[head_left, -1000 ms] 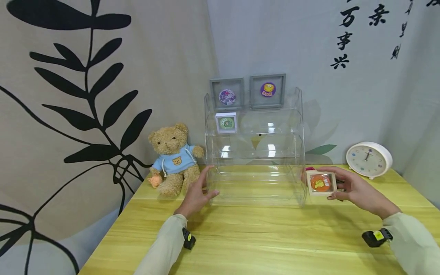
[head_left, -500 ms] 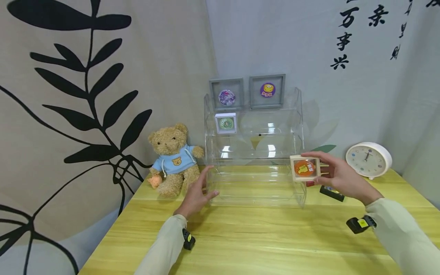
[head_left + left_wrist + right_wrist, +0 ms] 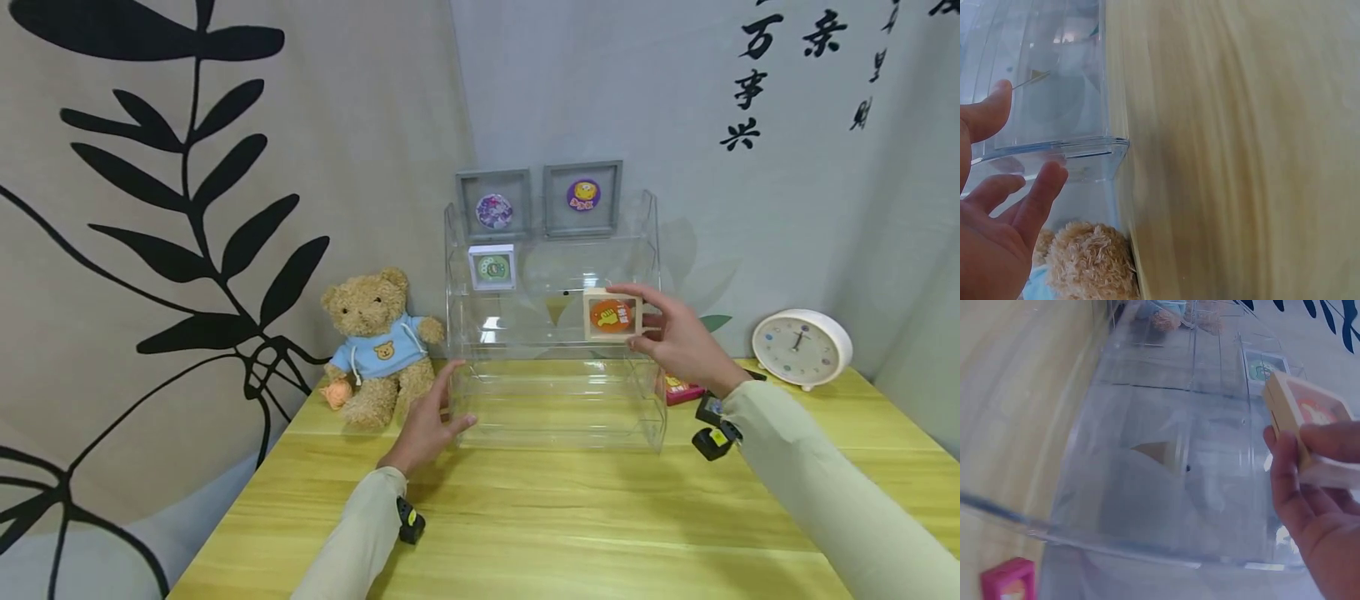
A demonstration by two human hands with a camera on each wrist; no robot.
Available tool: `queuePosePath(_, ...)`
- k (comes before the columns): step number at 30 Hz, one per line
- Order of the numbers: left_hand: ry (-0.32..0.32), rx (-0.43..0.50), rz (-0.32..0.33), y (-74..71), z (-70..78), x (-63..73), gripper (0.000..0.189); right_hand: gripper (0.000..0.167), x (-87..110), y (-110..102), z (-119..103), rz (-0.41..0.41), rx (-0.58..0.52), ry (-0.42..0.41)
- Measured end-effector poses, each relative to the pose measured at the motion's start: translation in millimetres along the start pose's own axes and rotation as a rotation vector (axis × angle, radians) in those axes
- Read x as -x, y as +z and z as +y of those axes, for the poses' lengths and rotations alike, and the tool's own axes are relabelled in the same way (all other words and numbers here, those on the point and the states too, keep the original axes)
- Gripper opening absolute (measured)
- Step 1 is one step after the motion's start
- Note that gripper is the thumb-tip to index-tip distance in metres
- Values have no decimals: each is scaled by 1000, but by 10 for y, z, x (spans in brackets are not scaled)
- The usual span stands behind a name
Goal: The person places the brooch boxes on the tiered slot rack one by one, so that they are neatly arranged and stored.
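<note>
My right hand (image 3: 682,337) pinches a small beige frame (image 3: 589,327) with a round orange thumbs-up badge (image 3: 612,316) behind its clear front. It holds the frame upright before the right part of a clear tiered display rack (image 3: 555,433), around the middle tiers. In the right wrist view the frame (image 3: 1282,403) sits between thumb and fingers. At the rack's lower left side is my left hand (image 3: 427,425), thumb and fingers spread on either side of the clear side panel. Two grey frames (image 3: 493,171) (image 3: 582,167) with round badges stand on the top tier, a white frame (image 3: 492,249) with a green badge below them.
A teddy bear (image 3: 382,350) in a blue hoodie sits left of the rack. To its right lie a red-pink frame (image 3: 681,392) and a black frame (image 3: 708,408), partly behind my right arm. A white round clock (image 3: 802,348) stands farther right on the wooden table (image 3: 525,525).
My right hand has lifted the beige frame from beside the rack's lower right and carried it up and left in front of the rack. The left hand has stayed in place.
</note>
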State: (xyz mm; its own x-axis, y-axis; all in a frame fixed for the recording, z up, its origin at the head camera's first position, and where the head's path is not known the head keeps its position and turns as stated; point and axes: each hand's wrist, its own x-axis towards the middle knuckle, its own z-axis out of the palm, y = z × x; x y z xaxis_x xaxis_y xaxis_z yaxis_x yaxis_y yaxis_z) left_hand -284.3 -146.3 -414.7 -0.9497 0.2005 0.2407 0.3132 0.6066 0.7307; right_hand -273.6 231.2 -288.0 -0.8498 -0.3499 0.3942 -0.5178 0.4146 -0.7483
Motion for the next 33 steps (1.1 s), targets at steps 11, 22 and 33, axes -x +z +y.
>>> queuePosePath(11,-8,19,-4,-3,7,5,92,75,-707,15,-277,17,150,-36)
queuePosePath(22,22,9,-1,0,11,6,92,77,-1188,108,-293,109,233,-15)
queuePosePath(33,29,3,-3,-8,7,16,92,82,-1352,210,-133,150,341,12)
